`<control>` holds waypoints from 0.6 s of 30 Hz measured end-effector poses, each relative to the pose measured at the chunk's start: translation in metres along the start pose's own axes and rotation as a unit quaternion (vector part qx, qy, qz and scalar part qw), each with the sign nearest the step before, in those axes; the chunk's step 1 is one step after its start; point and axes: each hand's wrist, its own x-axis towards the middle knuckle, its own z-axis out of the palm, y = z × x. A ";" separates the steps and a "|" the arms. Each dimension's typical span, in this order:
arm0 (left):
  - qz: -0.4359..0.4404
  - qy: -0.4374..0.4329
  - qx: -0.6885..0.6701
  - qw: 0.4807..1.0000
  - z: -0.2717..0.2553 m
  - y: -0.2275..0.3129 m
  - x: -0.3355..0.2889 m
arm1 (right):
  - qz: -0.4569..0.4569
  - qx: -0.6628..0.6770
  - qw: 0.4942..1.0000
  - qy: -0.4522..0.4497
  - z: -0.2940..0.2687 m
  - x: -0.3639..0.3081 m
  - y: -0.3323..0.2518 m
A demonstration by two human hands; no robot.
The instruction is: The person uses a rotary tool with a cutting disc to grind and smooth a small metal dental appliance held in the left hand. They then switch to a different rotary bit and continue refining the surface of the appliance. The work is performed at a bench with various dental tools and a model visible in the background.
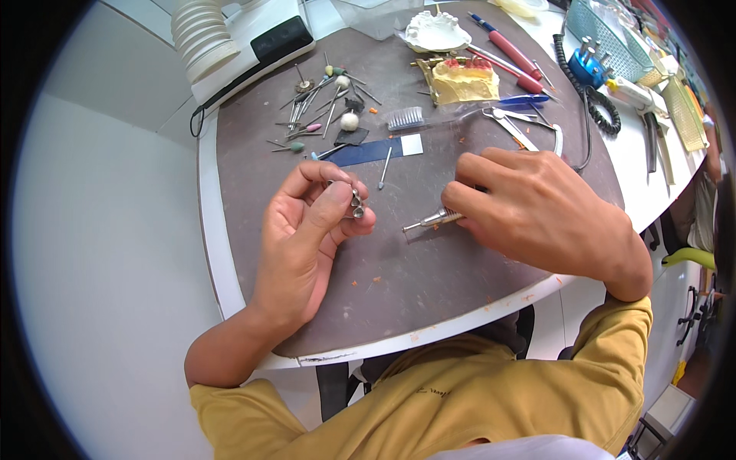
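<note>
Between the thumb and fingers of my left hand [303,222] is a small silvery metal dental bridge [357,204] with hollow crowns, partly hidden by the fingertips. My right hand [544,205] is wrapped round a metal rotary handpiece [431,221], whose slim tip points left toward the bridge, apart from it, low over the brown mat [345,307]. Whether a bur sits in that tip is hard to make out. Beyond the two hands, a loose bur [385,169] lies on the mat beside a dark blue strip [369,152] with a white end.
Several burs and polishing points [330,100] lie scattered at the far left, near a ribbed suction hose [201,34]. Farther back are a white plaster model [437,32], a yellow dental model [462,81], a brush [405,119], red-handled tools [512,50] and a metal caliper [529,125].
</note>
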 end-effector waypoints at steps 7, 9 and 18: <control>0.047 -0.002 0.169 0.984 0.005 0.010 0.004 | 0.003 0.013 1.000 -0.013 -0.005 0.001 0.003; 0.077 -0.004 0.203 0.976 0.004 0.011 0.006 | 0.015 0.016 0.999 -0.023 -0.002 0.002 0.005; 0.151 0.037 0.468 0.870 -0.006 0.007 0.013 | 0.037 0.050 0.994 -0.087 -0.020 -0.005 0.006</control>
